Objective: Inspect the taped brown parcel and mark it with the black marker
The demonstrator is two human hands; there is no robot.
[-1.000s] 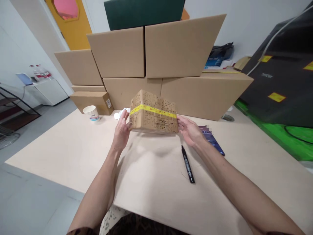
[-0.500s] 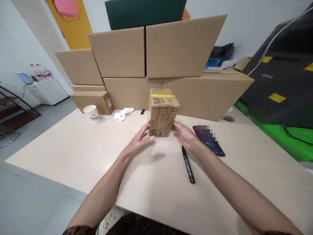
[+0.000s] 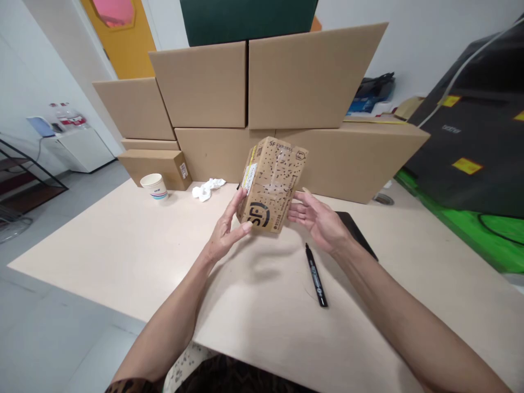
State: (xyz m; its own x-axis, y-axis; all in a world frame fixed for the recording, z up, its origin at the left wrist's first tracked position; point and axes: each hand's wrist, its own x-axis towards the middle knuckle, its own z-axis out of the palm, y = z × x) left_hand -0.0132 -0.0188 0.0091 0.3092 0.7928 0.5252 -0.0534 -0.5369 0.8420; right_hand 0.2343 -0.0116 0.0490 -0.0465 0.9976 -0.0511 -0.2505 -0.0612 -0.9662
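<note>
A small printed cardboard box (image 3: 273,183) with a strip of yellow tape is held tilted above the pale table (image 3: 123,240). My left hand (image 3: 225,232) grips its lower left corner, thumb on the front face. My right hand (image 3: 321,221) supports the box's right side with its fingers stretched along it. A black marker (image 3: 315,274) lies on the table just below my right wrist. A dark phone (image 3: 356,232) rests flat behind my right hand, partly hidden by it.
Large cardboard boxes (image 3: 303,82) are stacked along the table's far edge. A paper cup (image 3: 153,186) and a crumpled white tissue (image 3: 208,189) lie at the back left. A black machine (image 3: 470,131) stands on the right, over a green surface.
The box was turned between my hands from lying wide, to standing on end, to tilted with its printed face toward me. It is lifted slightly higher now.
</note>
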